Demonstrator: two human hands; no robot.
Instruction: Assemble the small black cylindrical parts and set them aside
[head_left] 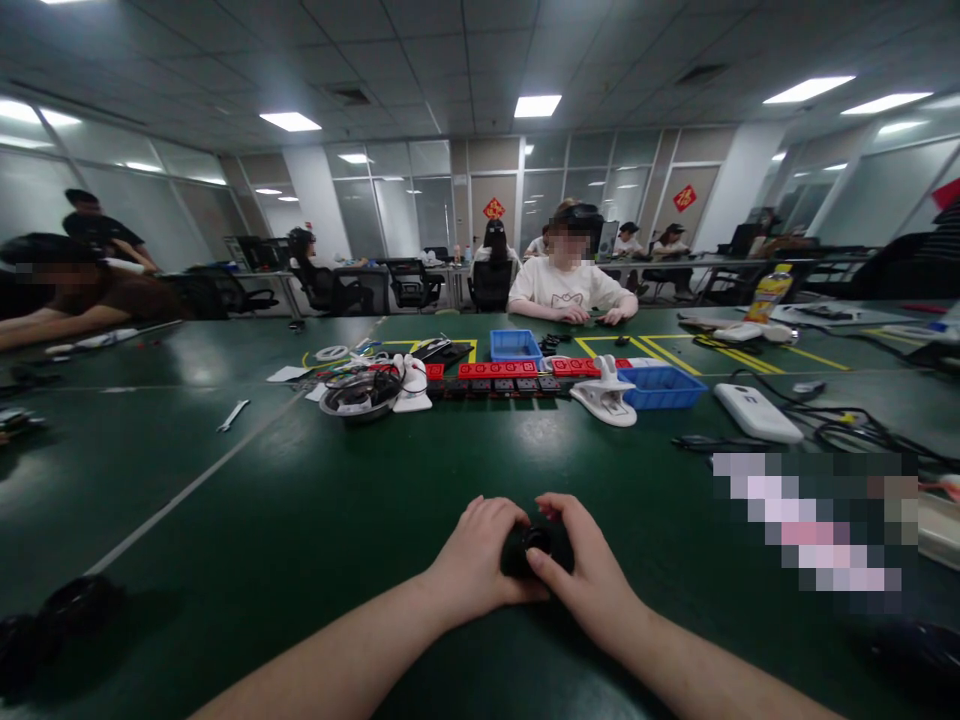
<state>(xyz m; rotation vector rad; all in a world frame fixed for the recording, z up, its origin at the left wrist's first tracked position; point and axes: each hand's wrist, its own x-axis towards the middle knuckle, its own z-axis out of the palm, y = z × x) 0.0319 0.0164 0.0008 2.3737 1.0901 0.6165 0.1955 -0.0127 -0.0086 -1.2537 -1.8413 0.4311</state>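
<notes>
A small black round part (537, 541) with a ring-shaped top is between my two hands, low over the green table near its front. My left hand (480, 548) curls round its left side, with the thumb below. From the right, my right hand (589, 560) holds it, its thumb across the front of the ring and its fingers bent behind. Both hands are closed on this part. Its underside and much of its sides are hidden by my fingers, and its exact kind cannot be made out.
Across the green table (300, 500) stand a metal bowl (346, 412) of cables, red power strips (499, 369), a white clip stand (606, 395) and a blue bin (664, 388). A wrench (233, 416) lies left, a white power bank (757, 413) right. A co-worker (566, 285) sits opposite.
</notes>
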